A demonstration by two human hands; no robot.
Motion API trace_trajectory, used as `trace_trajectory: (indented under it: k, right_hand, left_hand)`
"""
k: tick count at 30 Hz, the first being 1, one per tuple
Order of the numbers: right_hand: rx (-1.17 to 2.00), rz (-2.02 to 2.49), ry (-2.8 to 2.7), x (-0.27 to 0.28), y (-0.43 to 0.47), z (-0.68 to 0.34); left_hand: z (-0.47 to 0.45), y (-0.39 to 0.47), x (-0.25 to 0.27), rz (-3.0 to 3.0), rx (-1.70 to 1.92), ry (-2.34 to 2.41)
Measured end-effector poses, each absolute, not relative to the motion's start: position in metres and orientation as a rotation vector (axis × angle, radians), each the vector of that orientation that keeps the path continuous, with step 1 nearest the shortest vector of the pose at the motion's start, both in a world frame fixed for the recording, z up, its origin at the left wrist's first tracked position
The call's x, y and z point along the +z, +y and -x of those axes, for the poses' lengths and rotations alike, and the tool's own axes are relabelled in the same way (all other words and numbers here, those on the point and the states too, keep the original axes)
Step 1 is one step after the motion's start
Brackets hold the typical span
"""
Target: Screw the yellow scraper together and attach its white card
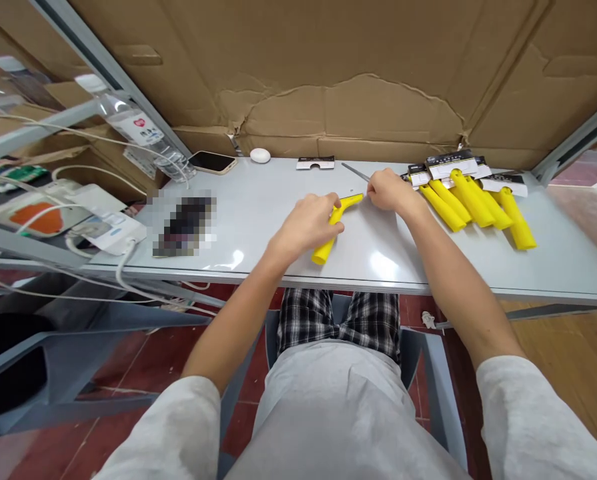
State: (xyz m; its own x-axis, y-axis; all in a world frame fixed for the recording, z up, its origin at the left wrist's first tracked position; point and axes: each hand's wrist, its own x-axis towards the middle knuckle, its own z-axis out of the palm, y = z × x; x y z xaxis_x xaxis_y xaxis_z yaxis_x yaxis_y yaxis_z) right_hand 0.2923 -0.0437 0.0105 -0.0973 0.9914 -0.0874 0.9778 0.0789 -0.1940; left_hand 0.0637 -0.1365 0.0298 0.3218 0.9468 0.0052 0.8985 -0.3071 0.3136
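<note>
The yellow handle (pixel 323 252) is near the middle of the table, tilted away from me, its narrow angled head pointing toward the right hand. I'd judge it light, stiff plastic, probably hollow, hard to break but a bit slippery on its glossy skin. I'd take it round the thick tube, leaving the thin head free.

My left hand (pixel 305 223) does just that, thumb and fingers closed around the tube. My right hand (pixel 388 190) has its fingers bunched just beside the head. A thin grey rod (pixel 354 171) runs up to those fingers, but I can't tell whether they grip it.

The table (pixel 253 227) is smooth and shiny, so I'd expect loose pieces to slide. To the right lie more yellow handles (pixel 471 200) with printed cards; another card (pixel 315 163) lies near the back edge. Further left are a phone (pixel 213 162), a white oval case (pixel 260 155), a water bottle (pixel 138 127) and tangled cables. Cardboard (pixel 338 53) walls the back; the floor (pixel 128 373) is red tile.
</note>
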Motion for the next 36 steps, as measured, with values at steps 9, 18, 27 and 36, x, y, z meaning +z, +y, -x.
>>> trace_trajectory:
  k: [9,18,27,36]
  right_hand:
    - [0.453,1.773,-2.329,-0.005,-0.032,-0.297]
    - [0.941,1.285,-2.224,-0.012,-0.023,-0.292]
    - [1.146,1.295,-2.066,-0.019,-0.018,-0.293]
    - [0.943,1.372,-2.07,-0.029,-0.011,-0.295]
  left_hand:
    - [-0.034,-0.123,0.019,-1.525,0.596,1.28]
    - [-0.043,-0.114,-0.002,-1.272,0.565,1.157]
    - [-0.038,-0.072,0.008,-1.626,0.683,1.363]
    - [-0.019,-0.042,0.001,-1.629,0.64,1.197]
